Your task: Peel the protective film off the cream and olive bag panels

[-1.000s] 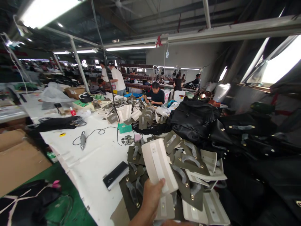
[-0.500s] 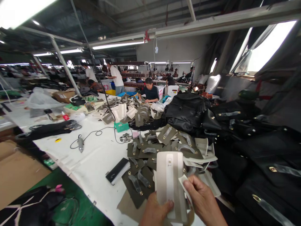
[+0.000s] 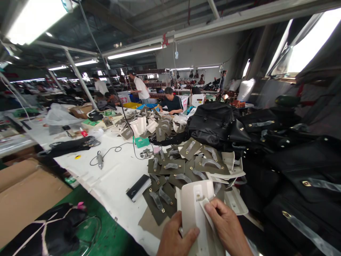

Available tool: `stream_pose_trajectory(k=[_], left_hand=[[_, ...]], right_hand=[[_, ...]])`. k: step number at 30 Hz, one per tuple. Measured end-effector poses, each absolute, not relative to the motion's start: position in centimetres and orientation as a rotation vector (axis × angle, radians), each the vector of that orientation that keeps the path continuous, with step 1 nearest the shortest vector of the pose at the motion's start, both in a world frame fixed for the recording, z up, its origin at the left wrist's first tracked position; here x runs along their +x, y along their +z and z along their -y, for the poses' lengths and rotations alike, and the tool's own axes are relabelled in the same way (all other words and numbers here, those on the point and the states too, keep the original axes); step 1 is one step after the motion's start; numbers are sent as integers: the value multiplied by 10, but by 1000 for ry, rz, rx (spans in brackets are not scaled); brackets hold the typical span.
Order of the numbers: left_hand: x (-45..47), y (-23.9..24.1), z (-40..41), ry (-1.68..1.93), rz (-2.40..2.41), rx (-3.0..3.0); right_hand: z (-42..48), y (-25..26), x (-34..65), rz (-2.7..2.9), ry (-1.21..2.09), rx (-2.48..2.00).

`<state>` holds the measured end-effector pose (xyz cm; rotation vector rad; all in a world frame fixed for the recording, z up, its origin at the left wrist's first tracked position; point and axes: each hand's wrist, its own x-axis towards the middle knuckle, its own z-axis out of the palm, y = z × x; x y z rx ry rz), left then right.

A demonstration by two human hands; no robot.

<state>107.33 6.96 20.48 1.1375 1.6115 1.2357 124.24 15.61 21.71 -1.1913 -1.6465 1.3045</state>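
Observation:
My left hand (image 3: 178,234) grips the lower left side of a cream bag panel (image 3: 189,199), thumb across its face. A small metal piece shows near the panel's top, on a pale strip running down the middle. Between the thumb and fingers of my right hand (image 3: 226,225) is a narrow cream strip (image 3: 205,206), its upper end lying over the panel just below the metal piece. Behind the panel spreads a pile of olive bag panels (image 3: 170,167) with plastic-wrapped handles. The panel's lower end runs out of view.
Black bags (image 3: 301,170) heap up on the right. A dark box (image 3: 138,187), a corded grey tool (image 3: 99,160) and a green piece (image 3: 142,142) lie on the white table (image 3: 106,192). Another person (image 3: 172,101) sits across it, behind a further pile of panels (image 3: 141,126).
My right hand has moved the cream strip left and up, from beside the panel onto its face. The panel sits slightly lower, and the view has shifted a little.

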Motion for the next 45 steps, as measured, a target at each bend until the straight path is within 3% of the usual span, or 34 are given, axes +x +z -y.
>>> stream_pose_trajectory(k=[7,14,23,39,45], left_hand=[[1065,252,-89,1401,-1405,1107],[1075,257,-95,1303,-1403,1064],[1071,264,-106,1356,-1436,1129],[1050,273,-131,1310,-1347,1028],[1043,268,-136,1308,-1272,1165]], right_hand=[[-147,232,1248,1705,1365,-1008],[-149,242,1274,1653,905,-1066],[-145,255,1259,1593,1309,-1097],[-190,264,1213,1937,1065,-1040],[-200,252,1206,1958,1138,-1075]])
